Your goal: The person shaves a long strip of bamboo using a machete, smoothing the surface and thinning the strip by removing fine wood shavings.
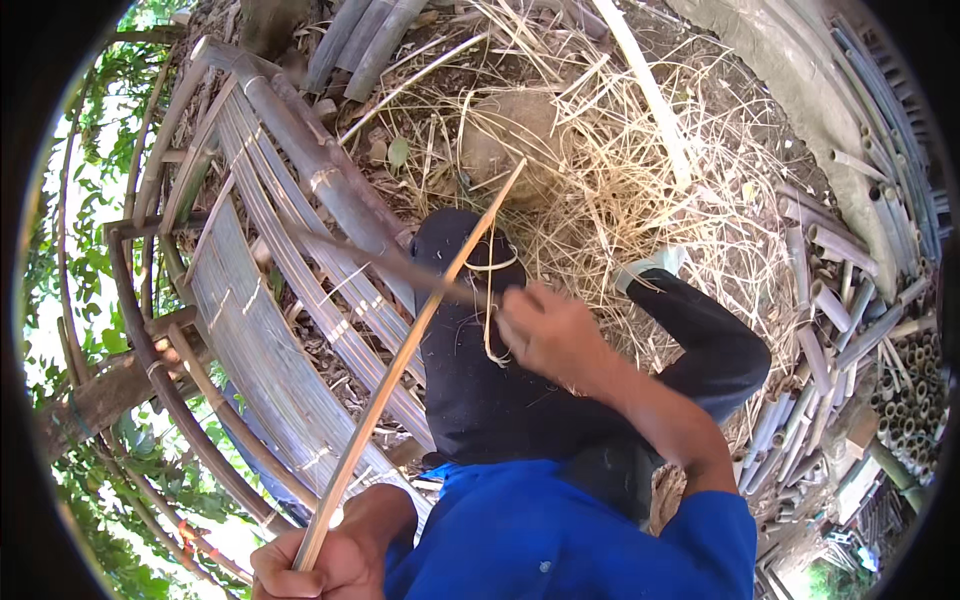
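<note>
Hands apart, the left hand (322, 562) clamps the near end of a bamboo strip (400, 362) slanting past the knee edge of black trousers (465, 410), while the right hand (550, 336) grips a knife-like tool (405, 269) (long, dark, motion-blurred) crossing the strip.

Your long strip (386, 392) looks like smooth, faintly glossy bamboo; your trousers (475, 405) and shirt (560, 540) are matt cloth, the shavings (715, 120) dry and fibrous, the thick pole (345, 205) smooth bamboo.
</note>
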A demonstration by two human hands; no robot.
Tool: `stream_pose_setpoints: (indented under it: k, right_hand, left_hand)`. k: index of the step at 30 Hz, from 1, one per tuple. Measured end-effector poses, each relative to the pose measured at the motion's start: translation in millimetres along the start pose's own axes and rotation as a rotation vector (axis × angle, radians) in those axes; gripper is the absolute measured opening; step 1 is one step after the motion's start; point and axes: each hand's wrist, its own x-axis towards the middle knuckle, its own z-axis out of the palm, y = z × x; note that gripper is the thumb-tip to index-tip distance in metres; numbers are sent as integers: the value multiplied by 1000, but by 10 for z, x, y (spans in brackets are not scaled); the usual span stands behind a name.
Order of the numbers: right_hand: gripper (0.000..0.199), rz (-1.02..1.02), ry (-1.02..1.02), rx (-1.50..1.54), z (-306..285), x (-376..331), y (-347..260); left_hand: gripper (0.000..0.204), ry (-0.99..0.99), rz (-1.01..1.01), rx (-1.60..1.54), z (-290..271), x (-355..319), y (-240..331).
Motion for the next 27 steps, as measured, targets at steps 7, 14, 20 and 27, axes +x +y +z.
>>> stream_pose_setpoints:
  k: [7,14,20,27]
  right_hand:
    - [23,379,-98,-138,317,-157,1865]
    - [20,512,-122,-96,209,-257,1497]
    - [18,110,-115,-60,4,14,291]
    - [21,204,-22,-61,226,36,913]
  left_hand:
    - [38,13,7,78,101,70,-161]
    - [39,177,-46,-24,77,287,-304]
    - [34,374,200,-58,97,331,-300]
    - [30,263,81,39,40,324,-278]
